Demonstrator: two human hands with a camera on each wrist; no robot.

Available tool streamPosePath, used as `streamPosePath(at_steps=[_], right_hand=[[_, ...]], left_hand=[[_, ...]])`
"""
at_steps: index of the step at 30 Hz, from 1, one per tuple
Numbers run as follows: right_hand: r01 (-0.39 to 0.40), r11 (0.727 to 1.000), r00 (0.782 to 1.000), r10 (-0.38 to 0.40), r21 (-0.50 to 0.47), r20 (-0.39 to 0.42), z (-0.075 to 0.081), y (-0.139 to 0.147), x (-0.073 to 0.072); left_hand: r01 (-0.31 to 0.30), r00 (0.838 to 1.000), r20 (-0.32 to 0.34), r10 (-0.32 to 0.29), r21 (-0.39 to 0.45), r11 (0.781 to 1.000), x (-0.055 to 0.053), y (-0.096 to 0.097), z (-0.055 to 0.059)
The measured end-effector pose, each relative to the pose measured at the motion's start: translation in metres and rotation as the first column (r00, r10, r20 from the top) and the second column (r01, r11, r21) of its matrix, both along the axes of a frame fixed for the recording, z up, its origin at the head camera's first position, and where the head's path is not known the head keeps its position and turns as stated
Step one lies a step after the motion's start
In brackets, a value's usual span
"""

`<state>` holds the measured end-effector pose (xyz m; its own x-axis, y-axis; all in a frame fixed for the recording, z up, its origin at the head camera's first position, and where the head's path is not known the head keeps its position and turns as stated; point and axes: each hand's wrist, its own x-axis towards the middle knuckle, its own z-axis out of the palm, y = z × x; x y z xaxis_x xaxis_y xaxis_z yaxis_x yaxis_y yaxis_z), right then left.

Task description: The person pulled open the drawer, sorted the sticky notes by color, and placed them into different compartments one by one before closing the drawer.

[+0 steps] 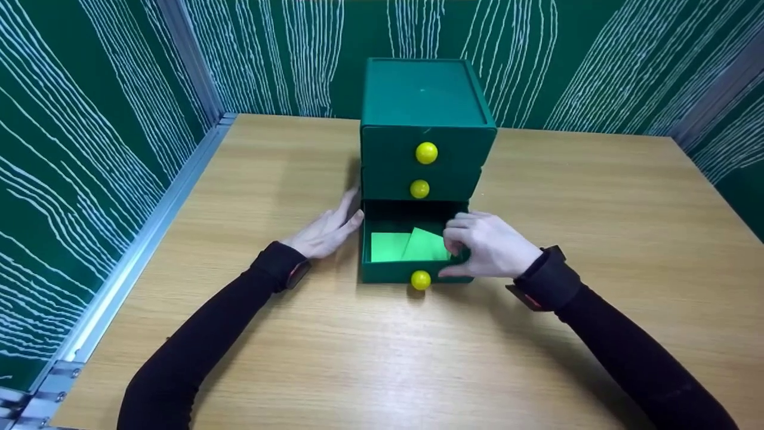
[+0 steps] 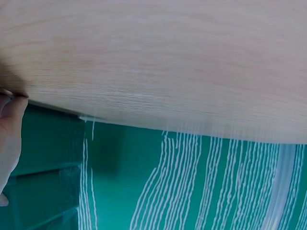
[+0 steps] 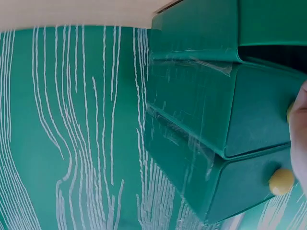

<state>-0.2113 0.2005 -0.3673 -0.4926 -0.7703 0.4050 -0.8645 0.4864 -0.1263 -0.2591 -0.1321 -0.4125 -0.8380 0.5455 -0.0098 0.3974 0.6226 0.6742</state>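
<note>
A green cabinet (image 1: 422,95) of three drawers with yellow knobs stands on the table. The bottom drawer (image 1: 385,273) is pulled out, and two bright green paper pieces (image 1: 389,246) lie in it, partly overlapping. My left hand (image 1: 325,232) rests against the cabinet's left side with fingers extended. At the drawer's front right corner, my right hand (image 1: 492,245) holds the front wall, thumb outside beside the yellow knob (image 1: 421,280) and curled fingers over the inside. The right wrist view shows only part of that hand (image 3: 299,136), so its fingertips are hidden there.
Both upper drawers, with a top knob (image 1: 426,153) and a middle knob (image 1: 419,189), are closed. The wooden table (image 1: 382,358) extends around the cabinet. Green panels (image 1: 310,54) with white wavy lines enclose the back and sides, framed by metal rails (image 1: 140,224).
</note>
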Motion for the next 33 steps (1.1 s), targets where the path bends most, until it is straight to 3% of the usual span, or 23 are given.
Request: streamPosePath(at_steps=[8, 14, 21, 25, 29, 33], right_hand=[[0.101, 0.994, 0.985, -0.104, -0.03, -0.135, -0.008, -0.001, -0.014], [0.214, 0.975, 0.961, -0.22, -0.053, -0.169, -0.012, -0.003, -0.028], [0.324, 0.944, 0.889, -0.328, -0.069, -0.318, -0.02, -0.007, -0.036], [0.37, 0.925, 0.86, -0.374, -0.08, -0.347, -0.026, -0.007, -0.036], [0.398, 0.912, 0.855, -0.409, -0.101, -0.32, -0.029, -0.007, -0.037], [0.392, 0.914, 0.867, -0.404, -0.102, -0.291, -0.03, -0.005, -0.035]], left_hand=[[-0.002, 1.0, -0.018, 0.002, -0.006, 1.0, 0.0, 0.002, 0.0], [-0.009, 1.0, -0.002, 0.009, 0.002, 1.0, 0.001, 0.002, 0.0], [0.011, 1.0, 0.026, -0.012, 0.012, 1.0, 0.004, 0.003, 0.0], [0.018, 1.0, 0.021, -0.019, 0.013, 1.0, 0.004, 0.005, -0.001], [0.019, 0.999, 0.04, -0.019, 0.014, 1.0, 0.004, 0.007, -0.001], [0.023, 0.999, 0.048, -0.023, 0.006, 1.0, 0.003, 0.009, 0.001]])
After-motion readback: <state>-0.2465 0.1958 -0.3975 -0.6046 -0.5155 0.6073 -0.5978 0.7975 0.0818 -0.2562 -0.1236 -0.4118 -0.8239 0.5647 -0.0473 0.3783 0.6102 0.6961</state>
